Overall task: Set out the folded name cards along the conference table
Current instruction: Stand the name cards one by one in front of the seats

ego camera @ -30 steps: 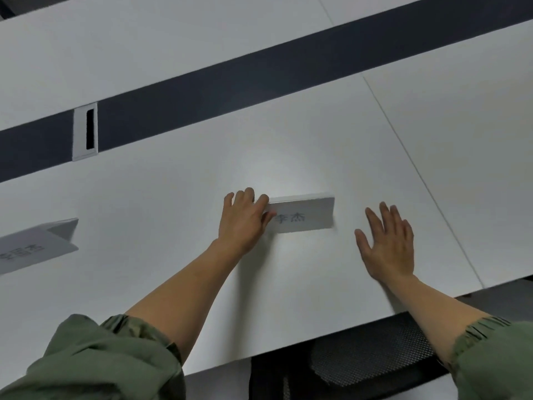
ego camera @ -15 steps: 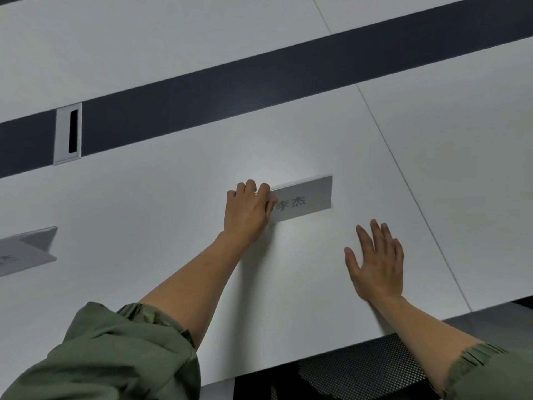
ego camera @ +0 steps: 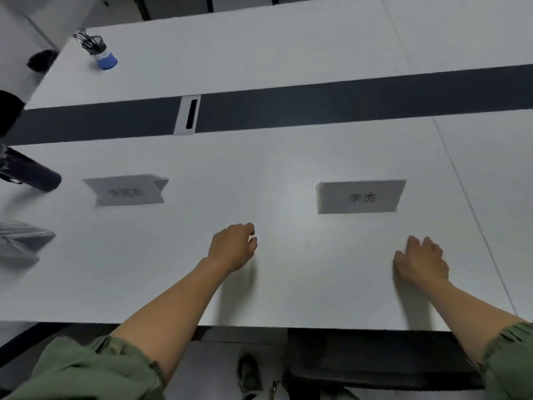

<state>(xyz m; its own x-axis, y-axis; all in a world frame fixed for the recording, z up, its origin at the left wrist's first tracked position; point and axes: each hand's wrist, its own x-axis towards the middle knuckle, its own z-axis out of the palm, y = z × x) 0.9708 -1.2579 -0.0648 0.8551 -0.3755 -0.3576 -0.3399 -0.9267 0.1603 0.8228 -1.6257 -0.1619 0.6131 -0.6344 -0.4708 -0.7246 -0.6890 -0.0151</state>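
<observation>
White laminate covers the conference table (ego camera: 288, 157), split lengthwise by a dark band (ego camera: 346, 102) in which a pale cable slot (ego camera: 187, 115) is set. Two folded cards stand on the near half, well apart from each other. The right-hand name card (ego camera: 360, 197) stands like a tent, its printed face toward the person and its black characters legible. The left-hand name card (ego camera: 127, 190) stands the same way, with blurred print and an open end showing at its right.

The left hand (ego camera: 233, 246) is over the table between the two cards and nearer the person, fingers loosely curled around nothing. The right hand (ego camera: 421, 261) is near the right-hand name card but apart from it, fingers relaxed and slightly bent, likewise holding nothing. Whether either palm touches the surface cannot be told. Both forearms are bare below rolled green sleeves (ego camera: 72, 370).

At the left edge a dark cylinder (ego camera: 31, 173) lies on the table, with a blurred striped object (ego camera: 20, 238) nearer the person. On the far half stands a blue-based container (ego camera: 99, 51) of dark clips.
</observation>
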